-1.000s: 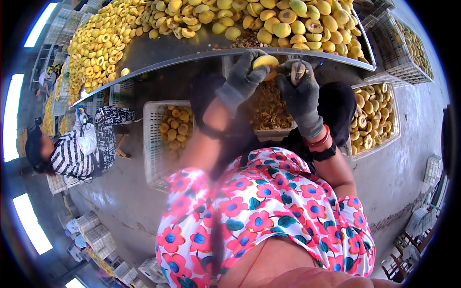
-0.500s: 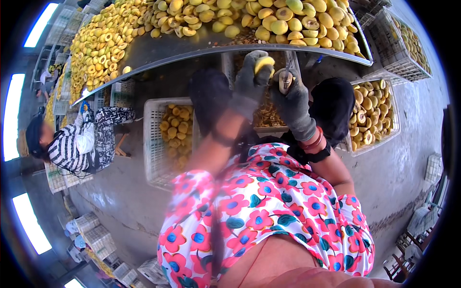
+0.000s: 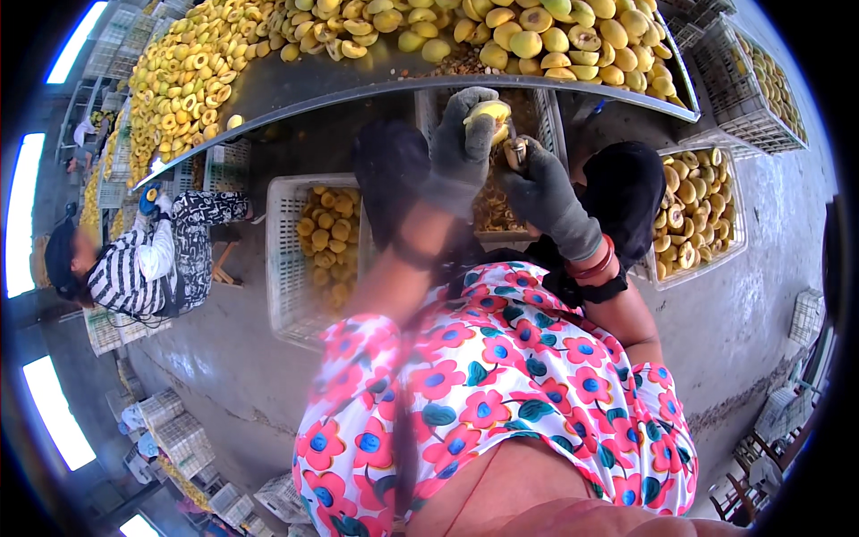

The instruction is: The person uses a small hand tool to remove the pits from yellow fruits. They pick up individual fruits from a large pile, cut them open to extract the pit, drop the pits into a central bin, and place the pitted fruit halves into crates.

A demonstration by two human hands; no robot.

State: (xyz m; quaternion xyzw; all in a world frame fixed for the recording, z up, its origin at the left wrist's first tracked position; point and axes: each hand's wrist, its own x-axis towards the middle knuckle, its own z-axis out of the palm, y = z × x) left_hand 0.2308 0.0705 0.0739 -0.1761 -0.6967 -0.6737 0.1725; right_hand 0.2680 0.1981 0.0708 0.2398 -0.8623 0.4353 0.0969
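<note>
My left hand (image 3: 458, 148), in a grey glove, is closed round a halved yellow peach (image 3: 489, 113), its pale cut side partly showing. My right hand (image 3: 548, 192), gloved too, grips a small pitting tool (image 3: 516, 154) with a brownish handle; its tip is at the lower right edge of the peach, and whether it cuts in I cannot tell. Below both hands, between my knees, stands a crate (image 3: 555, 121) with brown pits and scraps inside. Beyond them, peach halves (image 3: 528, 43) lie heaped on a metal-edged table (image 3: 295, 98).
A white crate (image 3: 279, 259) of peach halves stands left of my legs, another crate (image 3: 735, 215) of them at the right. Stacked crates (image 3: 761, 116) rise at the far right. At the left sits a co-worker (image 3: 134, 268) in a striped top, holding something yellow.
The peach in my left hand has turned, so more of its cut side shows. My right hand has brought the tool leftward to the peach. The co-worker's hands have shifted.
</note>
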